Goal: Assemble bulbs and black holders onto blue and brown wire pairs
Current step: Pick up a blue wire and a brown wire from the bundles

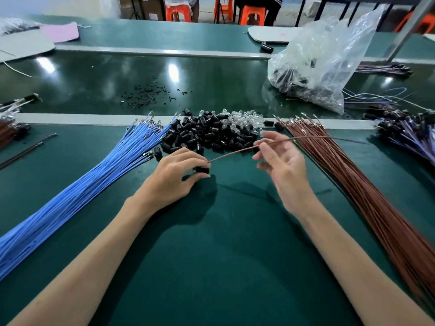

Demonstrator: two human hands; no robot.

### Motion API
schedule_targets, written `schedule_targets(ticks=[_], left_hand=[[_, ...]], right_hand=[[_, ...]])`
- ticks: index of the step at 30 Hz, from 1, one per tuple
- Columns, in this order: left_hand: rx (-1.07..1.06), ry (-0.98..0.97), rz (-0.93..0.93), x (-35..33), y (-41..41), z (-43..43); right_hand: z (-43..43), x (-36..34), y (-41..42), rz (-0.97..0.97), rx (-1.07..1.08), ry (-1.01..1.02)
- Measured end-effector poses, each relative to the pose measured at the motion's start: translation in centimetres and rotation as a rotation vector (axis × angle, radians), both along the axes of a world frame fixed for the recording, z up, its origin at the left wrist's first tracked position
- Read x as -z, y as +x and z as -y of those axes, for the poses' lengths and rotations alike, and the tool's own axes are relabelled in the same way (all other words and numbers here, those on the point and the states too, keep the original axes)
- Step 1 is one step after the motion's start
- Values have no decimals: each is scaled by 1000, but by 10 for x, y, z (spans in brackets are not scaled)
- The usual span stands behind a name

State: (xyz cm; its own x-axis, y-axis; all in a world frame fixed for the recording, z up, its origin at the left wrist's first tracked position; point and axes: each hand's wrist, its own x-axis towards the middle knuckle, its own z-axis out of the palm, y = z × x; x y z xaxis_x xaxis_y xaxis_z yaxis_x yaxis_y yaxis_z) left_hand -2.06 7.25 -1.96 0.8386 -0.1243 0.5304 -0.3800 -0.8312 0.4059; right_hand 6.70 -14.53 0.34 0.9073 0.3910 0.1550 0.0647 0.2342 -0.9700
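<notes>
My left hand (175, 175) grips a black holder (202, 170) just above the green mat. One brown wire (235, 152) runs from that holder up and to the right, pinched between thumb and forefinger of my right hand (282, 165). A fan of blue wires (77, 189) lies on the left, a fan of brown wires (367, 196) on the right. Between their far ends sits a pile of black holders (202, 135), with clear bulbs (240, 121) heaped beside it.
A clear plastic bag (315, 64) with more parts stands at the back right. Finished blue-brown assemblies (407, 135) lie at the far right, others at the far left edge (9, 128). Black debris (148, 92) is scattered on the shiny belt behind.
</notes>
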Motion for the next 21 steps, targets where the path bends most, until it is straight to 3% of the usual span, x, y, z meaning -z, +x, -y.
schedule_targets(ticks=[4,7,14,21], left_hand=[[74,-37,-14,-1,-3,1],[82,-66,-26,1,-2,1],[-48,-225,-8,-5,-3,2],[0,-207,-58,-2,-2,3]], right_hand=[[-20,15,-16,254,-133,-376],[-38,18,-19,365,-150,-466],[-41,19,-14,51,-39,-115],[-40,20,-19,90,-128,-89]])
